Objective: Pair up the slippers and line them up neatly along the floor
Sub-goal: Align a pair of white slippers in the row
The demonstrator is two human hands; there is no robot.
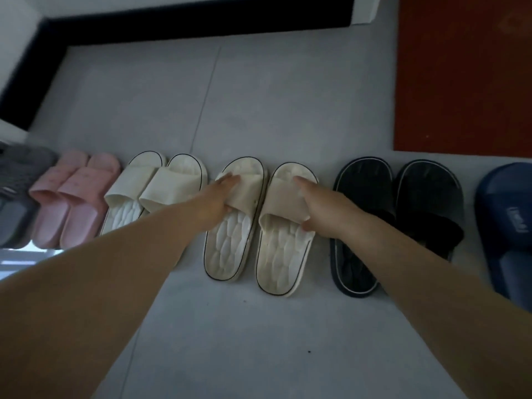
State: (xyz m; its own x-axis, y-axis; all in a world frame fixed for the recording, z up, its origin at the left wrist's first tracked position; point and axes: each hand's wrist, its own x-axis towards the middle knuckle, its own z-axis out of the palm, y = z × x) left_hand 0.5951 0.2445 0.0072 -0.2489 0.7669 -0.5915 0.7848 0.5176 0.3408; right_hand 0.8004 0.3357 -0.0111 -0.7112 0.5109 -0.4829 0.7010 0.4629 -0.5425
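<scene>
Centrally, on the grey floor point(259, 96), two cream slippers are laid side by side, toes pointing away. The left slipper point(227, 246) is held at its strap by the left grip point(214, 201), fingers over the strap and thumb at its near edge. The right slipper point(280, 254) is held likewise by the right grip point(325, 208). Another cream pair point(155, 185) and a pink pair point(72, 203) are lined up to the left, a black pair point(426, 197) to the right.

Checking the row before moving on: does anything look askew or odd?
Nothing looks damaged. Only the cream pair gripped by the left hand and right hand has a narrow gap between its slippers; the pink pair sits touching.
</scene>
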